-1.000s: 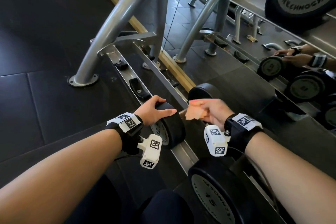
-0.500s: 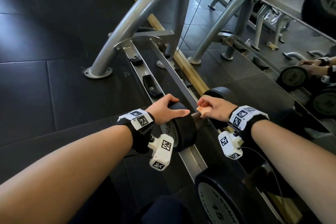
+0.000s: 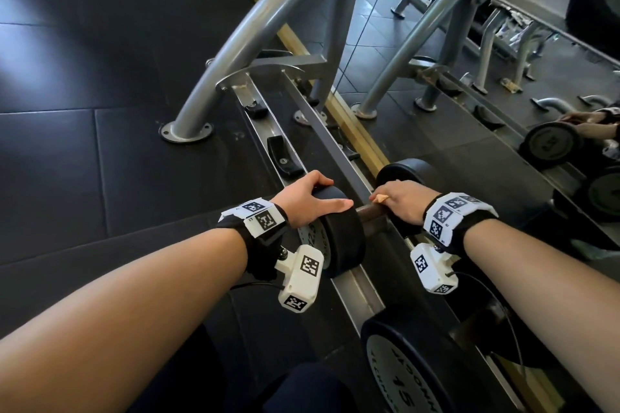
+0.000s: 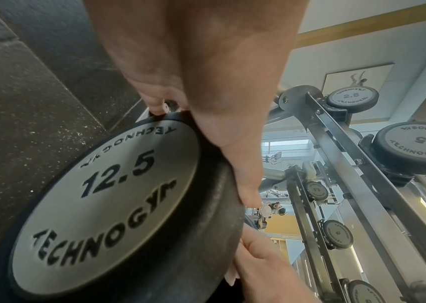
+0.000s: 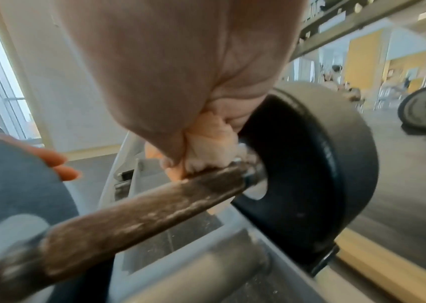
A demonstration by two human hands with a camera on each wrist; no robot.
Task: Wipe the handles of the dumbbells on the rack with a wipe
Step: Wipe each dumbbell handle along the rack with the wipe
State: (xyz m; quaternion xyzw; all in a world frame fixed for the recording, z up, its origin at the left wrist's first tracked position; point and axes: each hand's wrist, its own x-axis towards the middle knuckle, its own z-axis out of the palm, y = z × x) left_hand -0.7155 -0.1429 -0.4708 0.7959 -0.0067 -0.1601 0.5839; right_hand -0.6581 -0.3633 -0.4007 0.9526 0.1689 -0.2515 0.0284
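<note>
Peach wipe (image 5: pixel 210 141) around racked dumbbell's handle (image 5: pixel 134 213)

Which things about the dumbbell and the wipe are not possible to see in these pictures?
- Wipe: mostly hidden inside right hand, every view.
- Handle: top side under the hand; right wrist view blurred.
- Left hand fingertips: behind the 12.5 dumbbell head, left wrist view.

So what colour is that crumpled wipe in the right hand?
Pale peach-orange; the crumpled wipe shows best in the right wrist view.

Head view looks down from above on the rack (image 3: pixel 339 157). Both wrist views sit close, low, angled upward; all three share one dumbbell (image 3: pixel 342 238).
</note>
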